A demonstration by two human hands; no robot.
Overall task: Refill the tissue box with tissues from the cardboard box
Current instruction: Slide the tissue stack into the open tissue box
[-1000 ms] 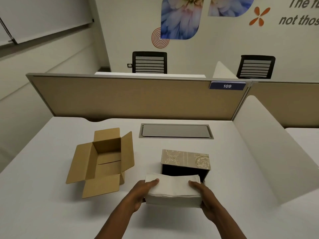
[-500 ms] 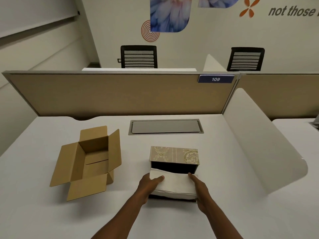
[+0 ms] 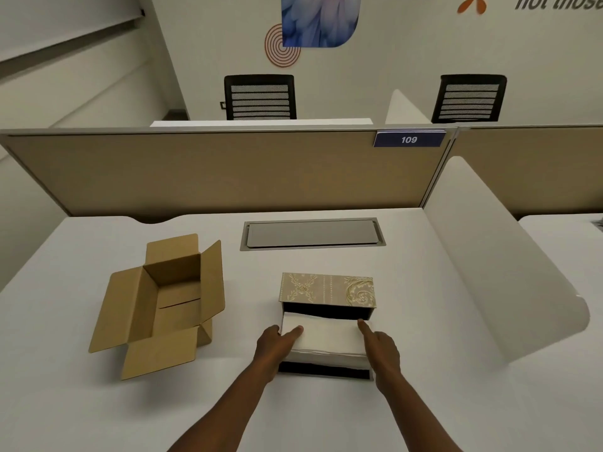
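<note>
A stack of white tissues (image 3: 326,339) sits inside the dark-lined tissue box (image 3: 326,375), its top rising above the near wall. The box's gold patterned lid (image 3: 326,287) stands open at the far side. My left hand (image 3: 277,345) presses the stack's left end, thumb lying on top. My right hand (image 3: 380,349) holds the stack's right end with fingers stretched along it. The brown cardboard box (image 3: 163,305) lies to the left, flaps spread, with nothing visible inside.
All of this rests on a white desk (image 3: 98,402). A grey cable hatch (image 3: 311,234) is set into it behind the tissue box. A tan partition (image 3: 212,171) closes the back and a white curved divider (image 3: 499,272) the right side.
Both hands carried the tissue stack forward and lowered it into the open tissue box. The camera tilted and shifted slightly.
</note>
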